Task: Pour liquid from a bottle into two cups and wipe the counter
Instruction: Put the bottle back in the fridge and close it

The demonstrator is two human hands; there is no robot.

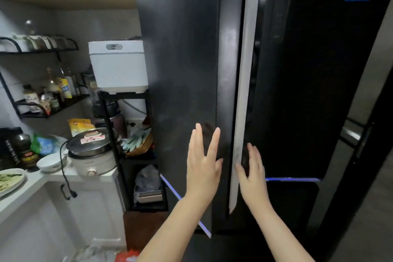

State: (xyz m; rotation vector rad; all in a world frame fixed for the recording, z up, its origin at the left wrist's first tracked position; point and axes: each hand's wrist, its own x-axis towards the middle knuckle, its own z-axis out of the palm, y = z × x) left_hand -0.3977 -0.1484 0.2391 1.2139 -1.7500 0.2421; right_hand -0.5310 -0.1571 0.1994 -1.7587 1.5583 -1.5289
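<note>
I face a tall black fridge. My left hand (203, 161) lies flat with straight, spread fingers on the left fridge door (182, 70). My right hand (252, 168) reaches to the right fridge door (308, 81) beside the pale strip (244, 91) between the doors, fingers straight. The left door stands slightly ajar, with a bluish light line along its lower edge. Neither hand holds anything. No cup is in view; the only bottles I see are those on the wall rack.
At the left is a white counter (32, 183) with an electric pot (91, 153), a white bowl (50, 162), a plate of food (9, 181) and a dark jar (26, 151). A black rack (119, 134) carries a white appliance (118, 66). Bottles (51, 89) stand on a wall rack.
</note>
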